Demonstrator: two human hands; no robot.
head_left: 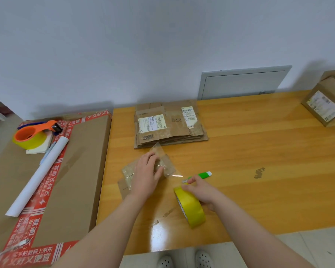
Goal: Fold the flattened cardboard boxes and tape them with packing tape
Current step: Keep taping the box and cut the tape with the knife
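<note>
Evidently the taping of one box was under way. The left hand (146, 176) lay on top of a small cardboard box (169, 164) at the near middle of the table (259, 151), fingers curled over its far side and thumb hooked on its right edge, probably to pin it down while tape was drawn across. Just how far that box was folded could not be told, since the hand and glossy film hid most of it. A strip of clear tape (173, 175) ran from under the thumb toward the right hand (200, 191), which gripped the yellow tape roll (191, 209) from above with bent fingers. The roll stood on edge on the table just right of the box, likely so it could feed out tape. A green cutter (202, 175) lay just beyond the right hand's fingertips, within easy reach for the cut. The stack of flattened boxes (168, 124) waited at the far edge against the wall, just beyond the box in hand, with one folded box (325, 105) at the far right corner. To the right of the hands the tabletop was bare wood, giving room to pull the roll away. On the left, the table's edge was near the box, and beyond it lay a large flat carton (75, 171) carrying an orange dispenser (30, 135) and a white paper roll (39, 176), so that side seemed the tighter one.
</note>
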